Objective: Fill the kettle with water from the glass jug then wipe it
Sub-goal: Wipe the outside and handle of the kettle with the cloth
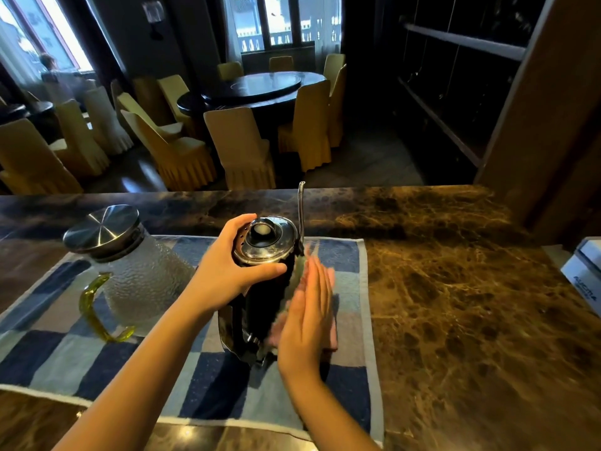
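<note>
Head view. A brown-veined dark marble countertop (455, 288) carries one blue-and-grey checked towel (201, 385) spread flat, and both vessels stand on it. To the left is one textured glass jug (143, 281) with a brushed steel lid and a yellow-green handle, which no hand touches. Just beside it, at mid-towel, is one black kettle (260, 297) with a polished steel lid and a thin gooseneck spout (301, 209) rising on its far side. The kettle's long axis is upright. The left hand (224, 271) grips the kettle's upper body just under the lid rim, with fingers behind and thumb in front curled round it. The right hand (309, 314), blurred, lies against the kettle's right flank with its fingers straight and together. It presses one small pinkish-grey cloth (331, 338) flat between palm and kettle wall rather than pinching it. The wiping surface therefore lies directly left of the right palm, and any stroke would run along the upright axis; judged from this, the wiping step is in hand. One white box (585, 271) sits at the right edge.
</note>
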Motion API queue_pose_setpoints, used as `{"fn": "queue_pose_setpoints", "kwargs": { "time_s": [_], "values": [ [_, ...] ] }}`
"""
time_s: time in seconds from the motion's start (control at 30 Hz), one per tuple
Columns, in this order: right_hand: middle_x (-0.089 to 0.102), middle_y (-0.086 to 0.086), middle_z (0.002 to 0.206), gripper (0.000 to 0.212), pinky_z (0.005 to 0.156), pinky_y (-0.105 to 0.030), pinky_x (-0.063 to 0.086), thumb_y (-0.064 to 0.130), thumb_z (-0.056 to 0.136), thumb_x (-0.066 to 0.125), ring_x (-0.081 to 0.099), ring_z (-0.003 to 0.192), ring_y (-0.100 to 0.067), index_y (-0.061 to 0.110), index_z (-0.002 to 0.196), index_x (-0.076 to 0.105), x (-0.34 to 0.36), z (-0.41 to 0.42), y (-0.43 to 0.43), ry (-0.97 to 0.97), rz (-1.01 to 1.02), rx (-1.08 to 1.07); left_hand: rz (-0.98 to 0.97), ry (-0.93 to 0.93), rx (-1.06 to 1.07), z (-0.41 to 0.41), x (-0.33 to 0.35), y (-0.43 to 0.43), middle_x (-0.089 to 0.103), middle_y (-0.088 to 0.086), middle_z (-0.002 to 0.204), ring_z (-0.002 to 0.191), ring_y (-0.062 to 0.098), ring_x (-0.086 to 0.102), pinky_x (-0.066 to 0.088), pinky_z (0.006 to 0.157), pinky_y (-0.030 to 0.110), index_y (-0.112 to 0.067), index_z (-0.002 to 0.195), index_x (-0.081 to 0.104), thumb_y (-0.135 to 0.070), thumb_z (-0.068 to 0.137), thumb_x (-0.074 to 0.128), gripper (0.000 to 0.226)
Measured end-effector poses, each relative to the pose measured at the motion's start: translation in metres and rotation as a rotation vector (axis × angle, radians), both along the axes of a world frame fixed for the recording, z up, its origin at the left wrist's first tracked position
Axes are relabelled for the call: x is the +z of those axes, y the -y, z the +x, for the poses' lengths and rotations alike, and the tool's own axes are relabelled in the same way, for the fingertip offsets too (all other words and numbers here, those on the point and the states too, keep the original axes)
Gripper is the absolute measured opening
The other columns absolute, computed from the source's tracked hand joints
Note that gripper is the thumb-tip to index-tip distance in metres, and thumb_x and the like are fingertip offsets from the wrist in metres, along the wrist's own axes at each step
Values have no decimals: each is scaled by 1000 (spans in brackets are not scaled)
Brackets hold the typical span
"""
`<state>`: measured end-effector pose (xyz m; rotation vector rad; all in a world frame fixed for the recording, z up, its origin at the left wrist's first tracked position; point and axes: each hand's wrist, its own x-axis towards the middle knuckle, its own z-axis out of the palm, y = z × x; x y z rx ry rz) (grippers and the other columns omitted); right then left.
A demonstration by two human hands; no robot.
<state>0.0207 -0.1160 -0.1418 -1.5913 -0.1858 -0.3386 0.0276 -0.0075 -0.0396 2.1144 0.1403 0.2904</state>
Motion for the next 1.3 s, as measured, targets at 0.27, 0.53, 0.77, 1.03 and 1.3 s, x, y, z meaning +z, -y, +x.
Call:
{"fn": "queue_pose_setpoints", "kwargs": {
  "time_s": [0.27, 0.53, 0.77, 1.03, 1.3],
  "values": [
    [67, 2, 121, 41, 101, -42, 43, 53, 93, 29, 58, 116, -17, 46, 111, 65, 25, 97, 20, -347, -74, 339, -36, 58, 73, 3, -5, 8, 53, -6, 127, 112, 3, 52, 39, 83, 7, -25, 134, 40, -27, 60, 84, 87],
    [48, 7, 143, 42, 117, -50, 9, 44, 100, 22, 38, 134, -14, 38, 134, 45, -5, 47, 18, -517, 37, 85, -86, 111, 134, -5, -6, 18, 49, -13, 124, 106, -3, 50, 40, 76, 0, -27, 135, 38, -23, 64, 82, 84],
    [6, 14, 159, 51, 120, -31, 1, 48, 97, 20, -1, 147, -6, 40, 145, 7, -6, -25, 2, 50, 7, 231, -305, 203, 228, -24, -18, 20, 47, -12, 130, 120, 3, 47, 39, 97, 20, -27, 140, 33, -31, 90, 52, 53],
    [38, 8, 150, 43, 113, -36, 32, 29, 101, 33, 35, 138, -10, 33, 145, 31, -24, 45, 21, -217, 20, 297, -124, 248, 221, -71, -41, 30, 50, -22, 119, 113, -8, 50, 42, 88, 10, -35, 124, 44, -52, 70, 65, 60],
    [72, -5, 100, 33, 82, -35, 55, 45, 88, 49, 68, 95, -19, 22, 102, 68, 18, 26, 52, -372, 616, 160, -35, 305, 302, -82, -48, 46, 62, -19, 84, 81, 1, 60, 42, 67, 4, -35, 94, 59, -40, 71, 65, 24]
  ]
}}
